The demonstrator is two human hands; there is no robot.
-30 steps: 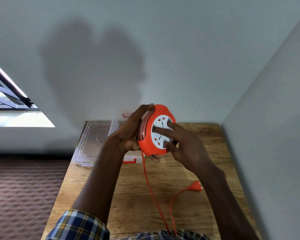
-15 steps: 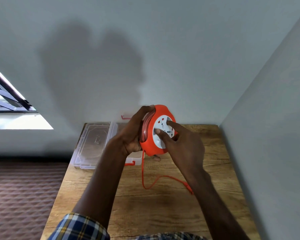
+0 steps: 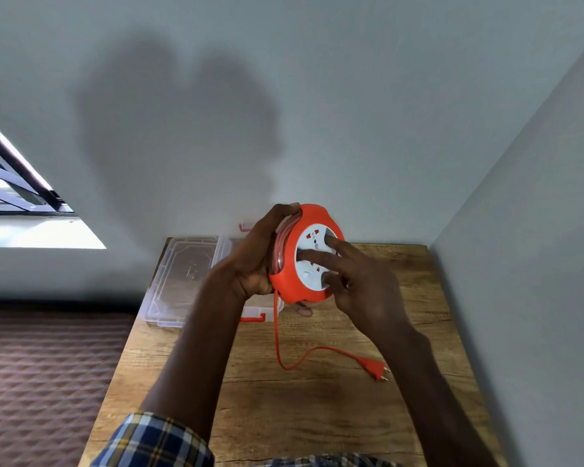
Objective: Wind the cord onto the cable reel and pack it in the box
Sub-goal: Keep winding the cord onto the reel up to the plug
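Observation:
An orange cable reel point(image 3: 289, 281) with a white socket face is held upright above the wooden table point(image 3: 317, 416). My left hand point(image 3: 260, 254) grips its back and rim. My right hand point(image 3: 354, 281) has its fingers pressed on the white centre disc. An orange cord point(image 3: 280, 348) hangs from the reel's bottom, loops on the table and ends in a two-pin plug point(image 3: 376, 371) lying to the right. The clear plastic box point(image 3: 253, 306) with orange latches sits behind the hands, mostly hidden, its open lid point(image 3: 182, 278) lying flat to the left.
The table stands in a corner, with a wall behind and another wall along its right side. A patterned brown surface point(image 3: 48, 382) lies past the table's left edge. A window point(image 3: 14, 183) is at far left.
The loose cord has grown shorter and the plug has slid up the table toward the reel. My right hand's fingers have shifted round on the white disc. The left hand's grip is unchanged.

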